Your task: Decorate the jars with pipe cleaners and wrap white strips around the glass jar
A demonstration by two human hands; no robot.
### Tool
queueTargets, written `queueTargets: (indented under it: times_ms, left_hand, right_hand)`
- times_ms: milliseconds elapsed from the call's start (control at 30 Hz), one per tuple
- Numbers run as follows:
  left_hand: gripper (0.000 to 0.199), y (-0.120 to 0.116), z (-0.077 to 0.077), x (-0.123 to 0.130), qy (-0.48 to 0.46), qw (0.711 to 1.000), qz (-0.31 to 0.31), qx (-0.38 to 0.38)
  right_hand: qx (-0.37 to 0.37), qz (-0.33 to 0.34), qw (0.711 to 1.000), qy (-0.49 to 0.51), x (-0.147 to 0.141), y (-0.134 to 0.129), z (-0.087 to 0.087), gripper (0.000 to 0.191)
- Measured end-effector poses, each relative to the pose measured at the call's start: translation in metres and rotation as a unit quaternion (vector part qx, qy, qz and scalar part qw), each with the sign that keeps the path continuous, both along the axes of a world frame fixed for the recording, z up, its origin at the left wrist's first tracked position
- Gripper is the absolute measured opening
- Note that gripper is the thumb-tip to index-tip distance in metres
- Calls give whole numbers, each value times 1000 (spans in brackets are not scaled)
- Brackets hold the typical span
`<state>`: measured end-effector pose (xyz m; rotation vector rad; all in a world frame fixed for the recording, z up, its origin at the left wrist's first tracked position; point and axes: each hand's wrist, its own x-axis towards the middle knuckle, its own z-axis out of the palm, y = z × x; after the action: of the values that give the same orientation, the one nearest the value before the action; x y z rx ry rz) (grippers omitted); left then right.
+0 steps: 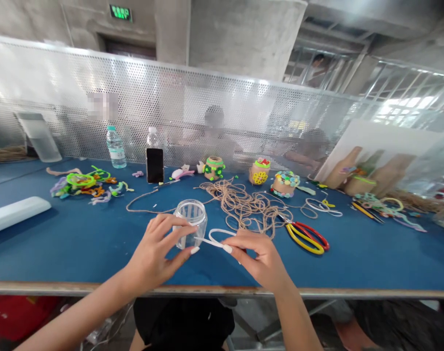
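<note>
A clear jar (191, 210) with an open mouth stands upright near the front of the table. My left hand (158, 246) is in front of it with thumb and fingers apart. Its fingertips overlap the jar in view, and I cannot tell whether they touch it. To the right, my right hand (256, 251) pinches a narrow white strip (216, 231) bent into a loop. One end of the strip points left toward the jar and my left fingers. A loose heap of brown twine (240, 202) lies just behind my right hand.
Scissors (305, 236) with red and yellow handles lie right of my right hand. Decorated jars (259, 171) stand behind the twine. A phone (155, 165), a water bottle (115, 148) and colourful pipe-cleaner pieces (85, 183) are at left. A perforated metal screen (134, 87) borders the blue table's back.
</note>
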<state>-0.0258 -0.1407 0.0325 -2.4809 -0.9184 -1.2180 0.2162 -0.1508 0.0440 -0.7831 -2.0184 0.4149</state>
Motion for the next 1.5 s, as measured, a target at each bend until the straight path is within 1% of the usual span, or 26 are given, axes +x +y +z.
queueTargets:
  times_ms: [67,100,167,200,267,300,367,400,467,533,567,700,767,833,933,1000,1033,1100,1167,1200,1267,1300,1400,1433,1500]
  left_hand:
    - [23,-4,-7,5,-16,999,41,13]
    - [24,-4,-10,6,-32,997,63,27]
    - [25,0,-15,9,-67,992,100,49]
    - [27,3,-17,9,-81,990,107,48]
    - [31,9,-19,10,-97,989,103,33]
    - [33,11,-20,10,-102,990,98,26]
    - [34,15,-21,11,-117,989,91,26]
    - [34,16,-21,11,-125,988,89,30]
    - [33,17,-22,12,-136,986,88,39]
    - [33,18,-23,13,-132,986,88,48]
    - [34,18,-24,13,-125,987,89,52]
    - [34,23,-23,12,-113,985,104,76]
    - [34,25,-22,10,-124,984,108,75]
    - [33,26,-22,7,-131,985,103,51]
    - [33,28,-26,4,-123,990,73,16]
    - [33,29,-30,3,-108,992,60,10]
    - [34,29,-31,3,-98,993,62,11]
    - [39,31,-31,1,-72,994,75,12]
    - [45,33,-28,-2,-29,996,79,3]
    - [47,35,-24,-5,-2,997,71,-11]
    - [51,41,-17,-12,46,996,36,-66]
    - [53,44,-14,-16,60,992,16,-106]
    - [65,59,-8,-24,68,975,-35,-209]
    - [71,65,-8,-25,69,969,-51,-231]
    - [81,77,-10,-25,70,962,-83,-250]
  right_hand:
    - [6,-11,1000,-5,1,1,-3,17]
    - [14,-31,999,-12,1,2,-6,18]
    - [53,-104,993,-35,3,7,-14,21]
    - [78,-148,984,-56,4,10,-19,22]
    - [111,-223,962,-114,5,17,-31,24]
    - [110,-247,951,-152,6,20,-36,24]
    - [77,-265,935,-223,5,25,-46,26]
    - [57,-264,931,-246,4,27,-50,33]
    - [29,-253,932,-258,1,29,-53,48]
    - [16,-234,944,-233,-3,30,-51,50]
    - [13,-222,951,-213,-6,30,-48,46]
    - [17,-150,983,-103,-24,28,-36,19]
    - [20,-126,991,-41,-36,27,-34,15]
    - [27,-122,992,12,-48,26,-36,15]
    - [38,-152,985,71,-60,26,-42,17]
    - [19,-169,981,93,-64,28,-43,27]
    - [1,-168,981,94,-64,30,-43,33]
    - [-32,-143,987,69,-61,35,-39,41]
    - [-52,-103,993,14,-56,41,-32,40]
    - [-59,-80,995,-16,-52,45,-28,37]
    - [-82,-32,994,-64,-43,54,-21,30]
    - [-101,-7,992,-79,-39,59,-17,27]
    - [-165,54,981,-92,-28,74,-8,21]
    - [-183,67,977,-90,-26,80,-6,20]
    - [-211,90,970,-75,-25,90,-6,19]
